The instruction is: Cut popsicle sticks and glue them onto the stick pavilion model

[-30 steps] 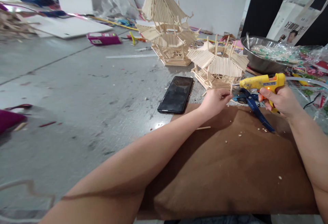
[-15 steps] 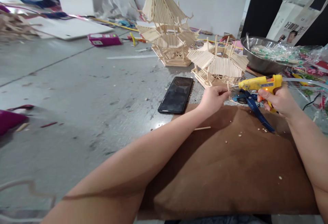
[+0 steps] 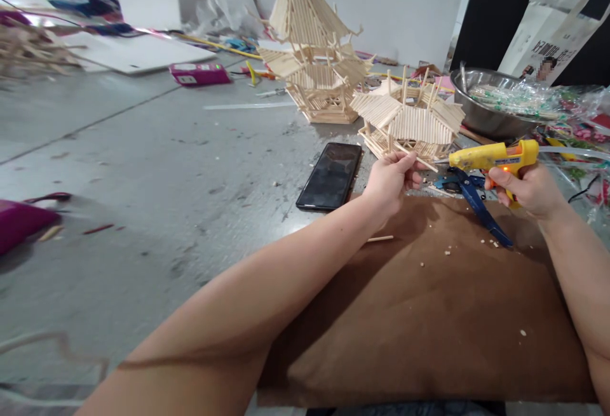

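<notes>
Between its thumb and fingers, my left hand (image 3: 393, 180) pinches a thin wooden stick (image 3: 426, 163), which slants down to the right. My right hand (image 3: 528, 188) is wrapped round a yellow glue gun (image 3: 493, 156) with a glowing orange light, its nozzle pointing left close to the stick's end. Just behind my left hand stands a low pavilion of wooden sticks (image 3: 419, 125) with upright posts on top. Blue-handled pliers (image 3: 483, 213) lie below the glue gun.
A taller stick tower (image 3: 317, 54) with a pointed roof stands behind. A black phone (image 3: 330, 176) lies left of my left hand. Wood scraps dot the brown board (image 3: 429, 327). A metal bowl (image 3: 495, 117) holds wrapped sticks. Magenta boxes lie at the left.
The stick in my left hand has tilted from upright to a slant, and that hand has turned. My right hand and the glue gun have shifted slightly right.
</notes>
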The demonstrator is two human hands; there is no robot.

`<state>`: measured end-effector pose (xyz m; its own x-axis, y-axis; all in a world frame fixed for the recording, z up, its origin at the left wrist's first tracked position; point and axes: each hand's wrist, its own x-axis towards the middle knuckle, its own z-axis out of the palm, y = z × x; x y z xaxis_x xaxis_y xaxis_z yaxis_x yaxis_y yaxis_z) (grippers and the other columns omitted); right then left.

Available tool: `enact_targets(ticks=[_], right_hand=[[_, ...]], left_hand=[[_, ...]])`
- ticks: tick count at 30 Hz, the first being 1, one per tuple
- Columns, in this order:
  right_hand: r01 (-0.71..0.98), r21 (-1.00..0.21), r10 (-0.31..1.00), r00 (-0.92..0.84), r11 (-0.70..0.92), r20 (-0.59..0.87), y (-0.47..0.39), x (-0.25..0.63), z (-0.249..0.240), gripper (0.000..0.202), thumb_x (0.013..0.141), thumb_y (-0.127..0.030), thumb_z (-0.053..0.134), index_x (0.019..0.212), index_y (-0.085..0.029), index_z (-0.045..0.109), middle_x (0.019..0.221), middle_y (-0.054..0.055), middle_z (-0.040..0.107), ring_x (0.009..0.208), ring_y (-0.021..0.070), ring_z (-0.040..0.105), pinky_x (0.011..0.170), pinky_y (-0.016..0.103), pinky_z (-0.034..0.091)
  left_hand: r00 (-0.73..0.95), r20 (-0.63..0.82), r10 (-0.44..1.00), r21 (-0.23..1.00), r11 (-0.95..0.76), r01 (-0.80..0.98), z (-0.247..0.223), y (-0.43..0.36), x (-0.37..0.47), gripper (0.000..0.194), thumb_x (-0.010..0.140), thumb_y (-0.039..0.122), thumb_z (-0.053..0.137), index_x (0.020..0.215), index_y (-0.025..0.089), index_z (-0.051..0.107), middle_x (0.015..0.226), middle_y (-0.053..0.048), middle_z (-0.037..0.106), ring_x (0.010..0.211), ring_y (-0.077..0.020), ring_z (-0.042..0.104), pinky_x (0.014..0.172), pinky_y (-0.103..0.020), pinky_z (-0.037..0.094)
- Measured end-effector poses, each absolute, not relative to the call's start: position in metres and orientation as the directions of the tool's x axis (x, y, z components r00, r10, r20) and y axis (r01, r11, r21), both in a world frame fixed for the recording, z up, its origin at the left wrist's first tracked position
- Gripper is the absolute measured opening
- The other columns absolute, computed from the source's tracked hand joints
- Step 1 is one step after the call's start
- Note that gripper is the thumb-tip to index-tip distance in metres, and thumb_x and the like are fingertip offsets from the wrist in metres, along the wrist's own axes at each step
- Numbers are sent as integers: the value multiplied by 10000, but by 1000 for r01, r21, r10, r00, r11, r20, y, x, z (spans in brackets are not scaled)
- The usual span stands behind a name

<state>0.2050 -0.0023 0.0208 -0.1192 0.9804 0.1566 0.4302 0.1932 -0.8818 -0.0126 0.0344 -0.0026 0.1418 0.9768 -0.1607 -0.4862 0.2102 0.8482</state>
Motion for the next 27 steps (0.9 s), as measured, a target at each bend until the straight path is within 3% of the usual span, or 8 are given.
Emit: enact_targets(ticks=[4, 14, 27], right_hand=[[430, -876, 976, -99, 218, 194, -6, 210, 28, 290, 703, -435, 632, 734, -157, 556, 593, -2, 571, 345, 52, 415, 342, 224, 329], [648, -729, 973, -94, 220, 210, -7, 218, 32, 371, 693, -509, 598, 583, -157, 564, 402, -15, 481, 353, 89, 421, 379, 244, 341], [677, -681, 954, -112, 277, 277, -7, 209, 32, 318, 682, -482, 598, 654, -166, 572, 425, -36, 440, 412, 97, 412, 414, 248, 348]], left_hand=[[193, -196, 961, 808, 270, -524, -1, 25, -8, 250, 845, 82, 432, 607, 111, 502, 532, 8, 571, 355, -35, 470, 386, -164, 391], [227, -254, 940, 767, 338, -545, 0, 24, -6, 394, 877, 83, 339, 541, 77, 545, 436, -14, 525, 355, -44, 481, 390, -147, 400], [227, -318, 921, 750, 390, -534, 6, 24, -7, 399, 884, 101, 335, 555, 73, 558, 394, -4, 508, 337, -36, 471, 397, -126, 406]])
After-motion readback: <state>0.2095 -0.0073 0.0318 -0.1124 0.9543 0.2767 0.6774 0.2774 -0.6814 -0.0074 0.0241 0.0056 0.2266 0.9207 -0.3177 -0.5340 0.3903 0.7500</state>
